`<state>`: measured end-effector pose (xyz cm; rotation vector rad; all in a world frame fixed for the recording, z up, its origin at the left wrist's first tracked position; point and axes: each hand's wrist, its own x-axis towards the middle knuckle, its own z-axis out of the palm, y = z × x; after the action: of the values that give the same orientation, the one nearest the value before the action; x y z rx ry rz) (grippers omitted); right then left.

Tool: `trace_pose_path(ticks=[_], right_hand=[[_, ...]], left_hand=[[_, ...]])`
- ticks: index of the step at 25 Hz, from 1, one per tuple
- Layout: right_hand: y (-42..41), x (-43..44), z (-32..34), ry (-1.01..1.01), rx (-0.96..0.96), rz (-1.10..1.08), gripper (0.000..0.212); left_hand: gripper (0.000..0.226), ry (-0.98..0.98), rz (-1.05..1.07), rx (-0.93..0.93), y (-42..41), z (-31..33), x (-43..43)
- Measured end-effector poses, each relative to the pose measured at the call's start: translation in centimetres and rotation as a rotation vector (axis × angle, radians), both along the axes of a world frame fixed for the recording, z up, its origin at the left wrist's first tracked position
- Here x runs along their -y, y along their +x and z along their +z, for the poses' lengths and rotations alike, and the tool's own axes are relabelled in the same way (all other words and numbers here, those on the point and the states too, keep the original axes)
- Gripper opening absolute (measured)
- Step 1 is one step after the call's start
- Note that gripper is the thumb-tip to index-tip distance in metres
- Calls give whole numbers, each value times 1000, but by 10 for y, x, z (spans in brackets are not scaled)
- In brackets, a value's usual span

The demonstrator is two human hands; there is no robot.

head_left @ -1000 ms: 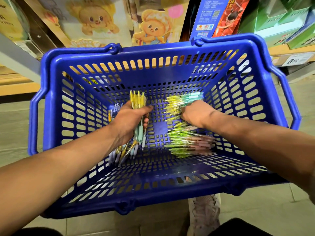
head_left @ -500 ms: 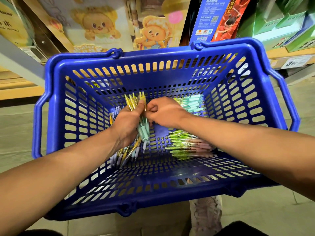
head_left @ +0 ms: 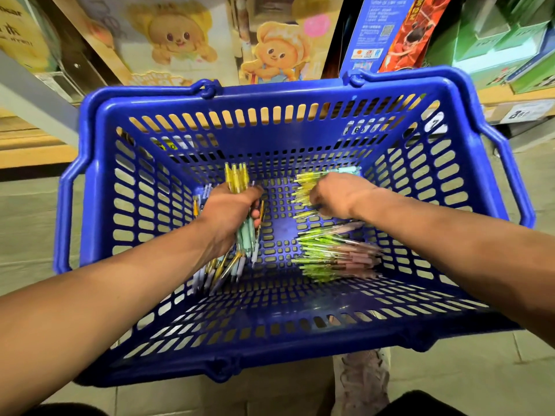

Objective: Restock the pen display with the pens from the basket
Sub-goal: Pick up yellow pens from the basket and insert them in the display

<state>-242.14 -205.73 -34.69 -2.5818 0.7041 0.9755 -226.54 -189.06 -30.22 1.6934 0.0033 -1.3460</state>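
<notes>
A blue plastic basket (head_left: 300, 94) fills the view, and both my hands are inside it. My left hand (head_left: 228, 211) grips a bundle of pens (head_left: 237, 178) with yellow tops and mint-green grips, held upright. My right hand (head_left: 339, 193) reaches down onto a pile of yellow-topped pens (head_left: 303, 190) at the back right of the basket floor; its fingers are curled and hidden, so a grip cannot be told. A second pile of green and pink pens (head_left: 336, 256) lies nearer me. More loose pens (head_left: 216, 274) lie under my left wrist.
Behind the basket stand shelves with cartoon-character boxes (head_left: 180, 43), a blue and red box (head_left: 390, 31) and green boxes (head_left: 504, 40). A price tag (head_left: 522, 114) hangs on the right shelf edge. A light shoe (head_left: 360, 382) stands on the tiled floor below the basket.
My right hand left the bundle in my left hand and moved right, back onto the yellow-topped pile. My left hand keeps the bundle in place.
</notes>
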Motion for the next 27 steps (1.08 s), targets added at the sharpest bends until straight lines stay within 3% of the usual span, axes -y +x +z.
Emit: trace_pose_path(ticks=[3,7,9,14,16,20,24,25,27], right_hand=[[0,-9,-13,-226,-78,238,16],[-4,-10,-13,-231,-39,285,18],[-1,-5,-3,-102,21,175,11],[33,-29,38,346,400,-423,15],[47,-45,46,453,407,-505,18],[59,-54,45,457,413,-554,18],[48,-43,43,802,446,-678,11],[44,-35,39,722,435,-663,11],[32,-16,26,297,331,-454,14]], left_hand=[[13,18,-56,5,0,-1,1],[12,4,-5,-33,-1,3,2],[21,-2,24,-48,-3,5,4],[33,-31,83,-23,-5,8,7],[36,-40,59,-22,-5,9,7],[39,-80,24,-45,-6,8,4],[48,-46,-3,26,-4,3,5],[37,-42,-10,43,-4,2,5],[17,-35,-27,42,-2,0,3]])
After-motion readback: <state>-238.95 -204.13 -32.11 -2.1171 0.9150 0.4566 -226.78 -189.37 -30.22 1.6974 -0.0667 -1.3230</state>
